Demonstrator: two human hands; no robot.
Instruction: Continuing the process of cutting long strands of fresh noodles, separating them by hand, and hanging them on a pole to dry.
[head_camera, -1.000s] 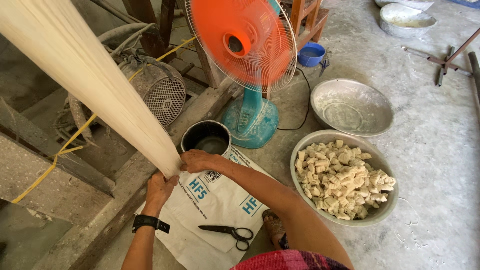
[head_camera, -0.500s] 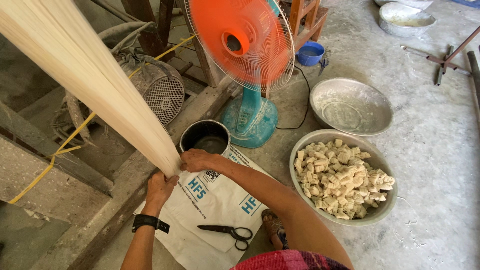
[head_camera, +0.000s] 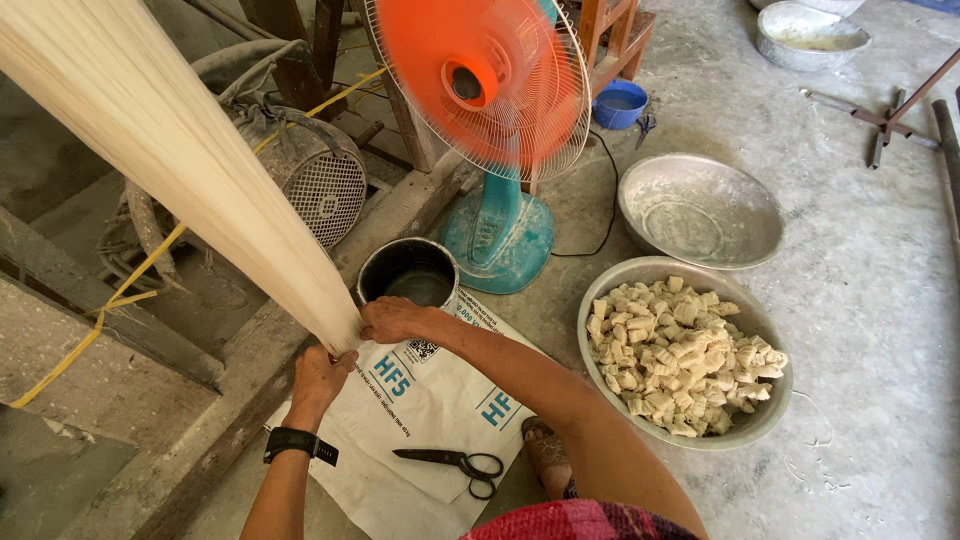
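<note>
A thick sheaf of pale noodle strands (head_camera: 170, 160) slants down from the upper left. Its lower end is gathered between both hands. My right hand (head_camera: 395, 318) grips the strands from the right side, just in front of a black pot (head_camera: 408, 271). My left hand (head_camera: 318, 378), with a black watch on the wrist, holds the bundle's end from below. Both hands hover over a white printed sack (head_camera: 420, 410) spread on the floor, where black scissors (head_camera: 450, 463) lie.
An orange fan (head_camera: 478, 85) on a teal base spins behind the pot. A metal basin (head_camera: 750, 425) full of pale dough pieces sits at right, an empty basin (head_camera: 700, 212) behind it. A grey motor (head_camera: 315, 180) and wooden beams stand at left.
</note>
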